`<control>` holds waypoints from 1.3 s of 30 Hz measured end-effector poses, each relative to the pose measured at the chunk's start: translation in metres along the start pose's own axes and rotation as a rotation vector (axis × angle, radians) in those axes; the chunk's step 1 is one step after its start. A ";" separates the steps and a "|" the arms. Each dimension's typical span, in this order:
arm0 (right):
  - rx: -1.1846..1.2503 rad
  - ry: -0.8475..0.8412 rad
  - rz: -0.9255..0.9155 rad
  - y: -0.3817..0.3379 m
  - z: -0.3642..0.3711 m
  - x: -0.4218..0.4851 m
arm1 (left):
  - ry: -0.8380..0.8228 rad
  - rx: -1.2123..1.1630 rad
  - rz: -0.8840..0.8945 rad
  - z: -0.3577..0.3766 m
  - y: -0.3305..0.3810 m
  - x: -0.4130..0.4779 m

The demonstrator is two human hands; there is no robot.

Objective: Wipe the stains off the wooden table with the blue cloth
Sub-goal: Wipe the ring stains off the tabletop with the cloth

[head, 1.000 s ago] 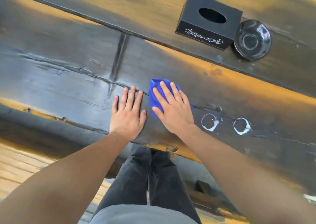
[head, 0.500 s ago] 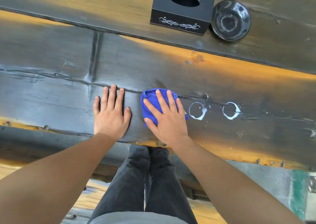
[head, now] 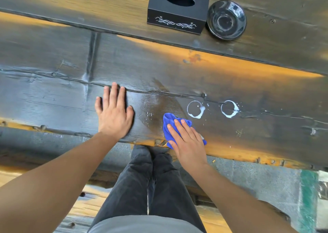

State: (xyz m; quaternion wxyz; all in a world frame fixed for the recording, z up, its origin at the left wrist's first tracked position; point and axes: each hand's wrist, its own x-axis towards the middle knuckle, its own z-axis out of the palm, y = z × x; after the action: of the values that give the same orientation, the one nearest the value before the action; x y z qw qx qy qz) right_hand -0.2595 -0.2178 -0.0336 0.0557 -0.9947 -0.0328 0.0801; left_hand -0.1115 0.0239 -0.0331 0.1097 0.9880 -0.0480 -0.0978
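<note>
Both flat — left hand [head: 113,116] on table [head: 53,99], right hand [head: 189,144] on blue cloth [head: 168,121], nearer edge

- Table [head: 53,94]: dark grey-black wood, with orange-yellow streaks across the upper middle of the frame and along its near edge.
- Cloth [head: 167,124]: plain bright blue, lower middle of the frame.
- Stains [head: 202,109]: two white rings with small white specks, right of centre.
- Tissue box [head: 177,10]: black, with a white curling line pattern on its front side, top centre.
- Bowl [head: 226,19]: glossy black with pale greyish rings inside, upper right.
- Trousers [head: 150,188]: dark grey, bottom centre.
- Shirt [head: 145,224]: lighter grey, at the bottom edge.
- Floor strip [head: 308,197]: green, lower right corner.
</note>
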 end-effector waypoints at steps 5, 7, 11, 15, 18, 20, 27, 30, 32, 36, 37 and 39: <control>0.076 0.008 -0.006 0.019 -0.008 -0.029 | 0.013 -0.021 0.183 0.014 0.052 -0.001; 0.140 -0.015 0.014 0.027 -0.015 -0.038 | -0.009 -0.014 0.194 0.021 0.069 0.002; 0.336 -0.035 0.158 0.041 -0.038 -0.038 | -0.009 0.055 0.185 0.032 0.076 0.003; 0.389 0.074 0.216 0.062 -0.065 0.010 | -0.011 0.054 0.179 0.033 0.076 0.002; 0.363 0.107 0.198 0.071 -0.077 0.070 | -0.019 0.046 0.173 0.032 0.077 0.002; 0.327 0.091 0.160 0.074 -0.078 0.110 | -0.015 0.047 0.168 0.032 0.077 0.002; 0.007 -0.116 -0.093 0.072 -0.061 0.190 | 0.054 0.066 0.171 0.039 0.075 0.003; 0.005 -0.115 -0.111 0.074 -0.052 0.191 | 0.081 0.073 0.174 0.040 0.075 0.003; -0.012 -0.070 -0.095 0.073 -0.046 0.186 | 0.090 0.077 0.174 0.041 0.074 0.003; -0.012 -0.013 -0.056 0.068 -0.037 0.173 | 0.104 0.095 0.176 0.043 0.075 0.003; -0.010 -0.003 -0.051 0.067 -0.035 0.168 | 0.106 0.095 0.177 0.043 0.075 0.003; -0.001 0.013 -0.047 0.067 -0.031 0.158 | 0.109 0.094 0.176 0.044 0.074 0.003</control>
State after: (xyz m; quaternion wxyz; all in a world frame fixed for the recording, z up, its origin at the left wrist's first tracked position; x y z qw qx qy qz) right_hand -0.0952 -0.2762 -0.0361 0.0571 -0.9942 -0.0560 0.0725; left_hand -0.1226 -0.0577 -0.0585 0.0739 0.9878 -0.1333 -0.0315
